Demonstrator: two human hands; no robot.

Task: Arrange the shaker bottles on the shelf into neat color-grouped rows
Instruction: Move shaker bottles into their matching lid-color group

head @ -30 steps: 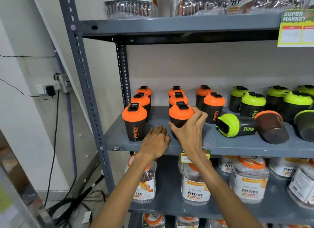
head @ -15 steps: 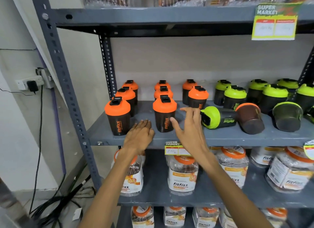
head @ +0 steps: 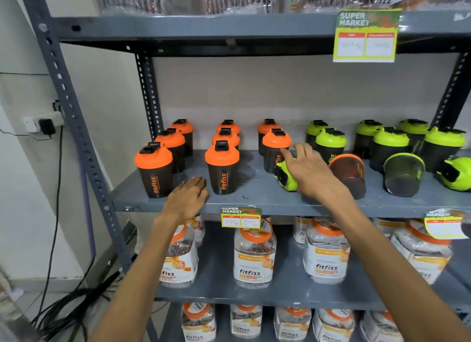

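Observation:
Several black shaker bottles with orange lids stand upright in rows on the left of the grey middle shelf [head: 254, 201]; the front ones are at left [head: 155, 168] and centre [head: 222, 167]. Green-lidded bottles [head: 330, 144] stand at the right. A green-lidded bottle [head: 286, 176] lies on its side, mostly hidden under my right hand [head: 309, 172], whose fingers are spread over it. An orange-rimmed bottle [head: 349, 173] and a green-rimmed one [head: 402, 173] also lie tipped over. My left hand [head: 190, 197] rests flat on the shelf's front edge, holding nothing.
Clear jars with orange lids [head: 254, 255] fill the shelves below and above. Price tags [head: 240, 217] hang on the shelf edges. A slotted steel upright [head: 84, 148] stands at left, with a wall socket [head: 43, 122] and cables on the floor [head: 66, 306].
My right hand let go of the front centre orange bottle and moved right onto the lying green-lidded bottle. My view shifted right. The left hand stayed on the shelf edge.

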